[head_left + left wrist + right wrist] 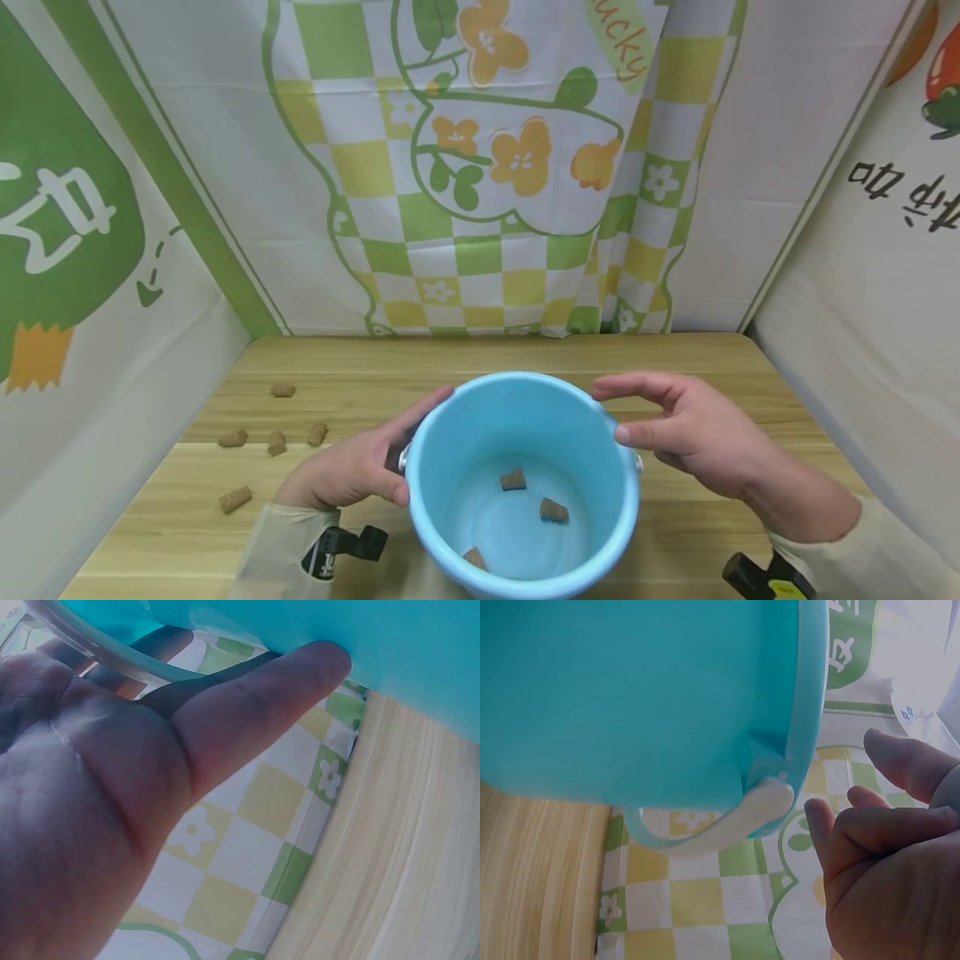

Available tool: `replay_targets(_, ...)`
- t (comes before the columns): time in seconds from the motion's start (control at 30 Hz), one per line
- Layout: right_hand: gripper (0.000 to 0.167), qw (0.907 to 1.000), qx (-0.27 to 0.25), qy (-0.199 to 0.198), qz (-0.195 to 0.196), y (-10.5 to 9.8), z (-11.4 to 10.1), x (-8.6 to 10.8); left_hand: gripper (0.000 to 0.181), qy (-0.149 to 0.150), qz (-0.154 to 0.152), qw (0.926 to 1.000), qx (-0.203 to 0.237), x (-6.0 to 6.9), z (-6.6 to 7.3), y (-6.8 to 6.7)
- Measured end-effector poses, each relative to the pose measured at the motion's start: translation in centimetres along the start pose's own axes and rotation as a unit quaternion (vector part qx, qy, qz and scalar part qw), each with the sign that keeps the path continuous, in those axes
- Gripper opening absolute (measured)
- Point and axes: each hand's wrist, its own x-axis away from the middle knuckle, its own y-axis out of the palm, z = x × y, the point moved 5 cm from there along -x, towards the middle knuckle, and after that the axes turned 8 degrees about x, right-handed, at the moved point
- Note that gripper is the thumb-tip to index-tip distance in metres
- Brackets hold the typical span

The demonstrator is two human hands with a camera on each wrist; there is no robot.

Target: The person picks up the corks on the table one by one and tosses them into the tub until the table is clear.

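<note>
A light blue bucket stands near the front of the table, with three short brown corks visible on its floor. My left hand rests against the bucket's left side, thumb and fingers spread. In the left wrist view, its fingers reach along the blue wall beside the pale handle. At the bucket's right rim is my right hand, thumb and forefinger apart and nothing between them. The right wrist view shows a small gap between that hand and the rim. The bucket's white handle hangs from its side.
Several loose corks lie on the left part of the wooden table. A green and yellow checked cloth hangs behind the table's back edge. Printed fabric walls enclose both sides.
</note>
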Motion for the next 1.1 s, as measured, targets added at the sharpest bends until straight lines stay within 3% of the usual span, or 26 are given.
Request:
replay_targets(0.3,0.051,0.9994,0.002,-0.014,0.032,-1.8,1.1,-0.2,0.114,0.003,-0.001,1.0,0.003,0.0,-0.1,-0.1)
replay_targets(0.63,0.045,0.9927,-0.097,-0.059,0.043,-4.6,2.8,-0.3,0.114,-0.001,0.001,1.0,0.009,0.0,-0.1,0.0)
replay_targets(0.9,0.045,0.9894,-0.114,-0.074,0.051,-6.8,3.8,-0.2,0.114,-0.002,0.001,1.0,0.009,0.0,-0.1,0.0)
replay_targets(1.1,0.041,0.9874,-0.126,-0.054,0.079,-8.9,6.2,-0.6,0.114,0.0,0.001,1.0,0.004,0.0,-0.1,0.0)
